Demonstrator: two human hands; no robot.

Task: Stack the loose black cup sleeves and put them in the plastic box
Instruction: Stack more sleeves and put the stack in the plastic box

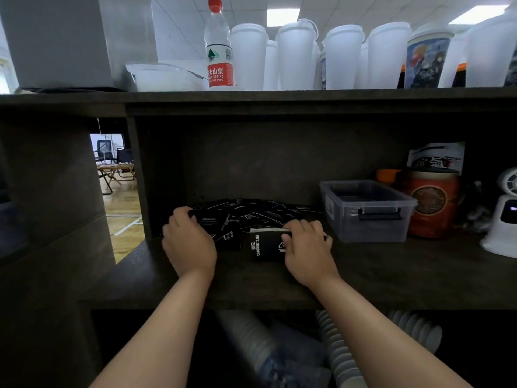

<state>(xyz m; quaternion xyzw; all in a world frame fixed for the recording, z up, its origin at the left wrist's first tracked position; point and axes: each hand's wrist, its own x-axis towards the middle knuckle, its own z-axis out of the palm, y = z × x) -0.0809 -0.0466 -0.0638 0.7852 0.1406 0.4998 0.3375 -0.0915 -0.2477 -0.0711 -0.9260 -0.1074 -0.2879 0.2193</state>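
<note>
Two hands are at work in the dark shelf bay. The right hand [305, 247] holds a gathered stack of black cup sleeves [267, 243] stood on edge on the shelf board [251, 287], thumb on its near face and fingers curled over the top edge. The left hand [187, 239] reaches into the scatter of loose sleeves [251, 212] lying just beyond both hands, its fingers curled round one sleeve [208, 217] at the heap's left edge.

Judged from this, the gathering step is in hand: a part-built stack is steadied while another sleeve is picked to join it. Many sleeves still lie loose, so the task looks well short of halfway.

The clear plastic box [366, 211] stands open just past the right hand, on that hand's outer side; whether it already holds any sleeves I cannot tell.

The next move likely calls for carrying the gripped sleeve across to the stack, matching its edges, and the right hand easing its hold enough to admit it without the stack fanning out.
</note>
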